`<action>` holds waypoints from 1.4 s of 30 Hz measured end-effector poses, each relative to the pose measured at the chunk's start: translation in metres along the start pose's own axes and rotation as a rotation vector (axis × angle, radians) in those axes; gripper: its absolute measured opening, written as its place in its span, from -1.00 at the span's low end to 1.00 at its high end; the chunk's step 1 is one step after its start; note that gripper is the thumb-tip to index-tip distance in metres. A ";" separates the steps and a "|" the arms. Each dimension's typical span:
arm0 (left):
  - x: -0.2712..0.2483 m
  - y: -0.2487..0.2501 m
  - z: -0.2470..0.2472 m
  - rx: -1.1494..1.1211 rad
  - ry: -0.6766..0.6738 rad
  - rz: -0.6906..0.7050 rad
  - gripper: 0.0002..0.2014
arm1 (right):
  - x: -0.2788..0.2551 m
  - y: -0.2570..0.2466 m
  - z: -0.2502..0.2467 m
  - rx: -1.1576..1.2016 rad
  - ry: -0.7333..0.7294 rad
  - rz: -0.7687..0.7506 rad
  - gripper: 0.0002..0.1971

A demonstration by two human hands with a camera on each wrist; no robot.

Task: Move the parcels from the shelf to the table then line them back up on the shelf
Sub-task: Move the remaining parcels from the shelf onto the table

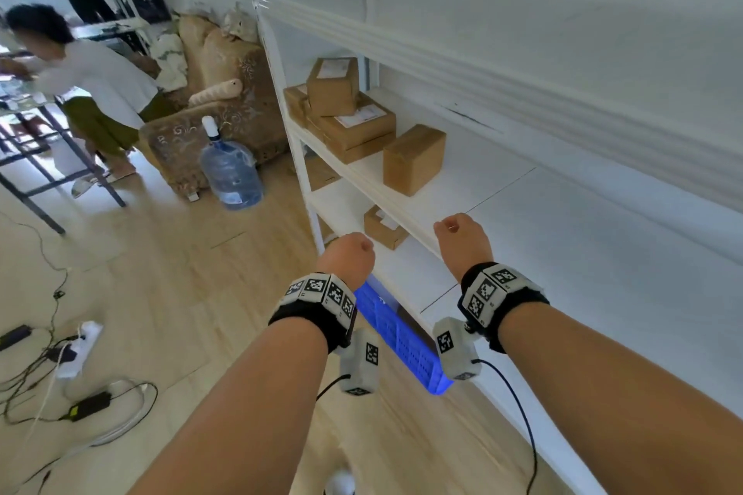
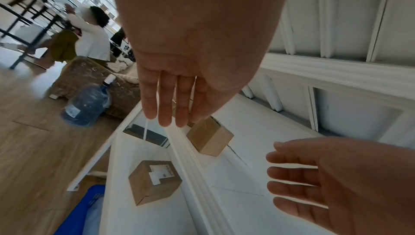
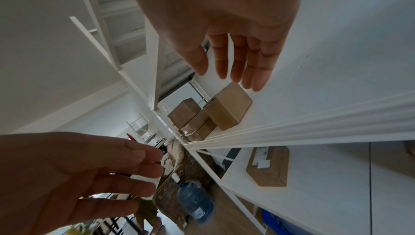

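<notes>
Reaching toward shelf [image 1: 474, 189], both hands' fingers [image 2: 166, 107] straight, holding nothing, perhaps five parcels [image 1: 414, 159] above

Bare shelf [image 1: 522, 213] ahead — parcel [image 1: 414, 159] beyond

Left hand [image 1: 349, 256] and right hand [image 1: 462, 241] reach forward, fingers straight.

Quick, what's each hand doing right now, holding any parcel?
Left hand: open, fingers straight, holding nothing.
Right hand: open, fingers straight, holding nothing, short of the nearest parcel.
</notes>
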State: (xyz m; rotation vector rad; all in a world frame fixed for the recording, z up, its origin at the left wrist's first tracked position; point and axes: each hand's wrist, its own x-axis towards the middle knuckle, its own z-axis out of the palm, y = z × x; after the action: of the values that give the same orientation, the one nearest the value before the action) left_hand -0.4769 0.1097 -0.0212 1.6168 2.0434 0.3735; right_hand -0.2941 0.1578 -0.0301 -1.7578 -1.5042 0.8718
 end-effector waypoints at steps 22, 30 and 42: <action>0.230 0.022 -0.047 -0.220 -0.106 0.102 -0.55 | 0.168 -0.046 0.055 0.051 0.135 0.222 -0.65; 0.281 0.046 -0.030 -0.514 -0.109 0.041 -0.61 | 0.216 -0.049 0.069 0.143 0.071 0.245 -0.61; 0.308 0.035 -0.017 -0.542 -0.343 -0.035 -0.44 | 0.227 -0.042 0.067 0.178 0.144 0.421 -0.73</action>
State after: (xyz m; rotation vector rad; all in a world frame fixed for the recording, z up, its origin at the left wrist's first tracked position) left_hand -0.5083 0.4171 -0.0559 1.2129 1.5395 0.5396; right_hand -0.3463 0.3916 -0.0490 -1.9869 -0.9459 1.0227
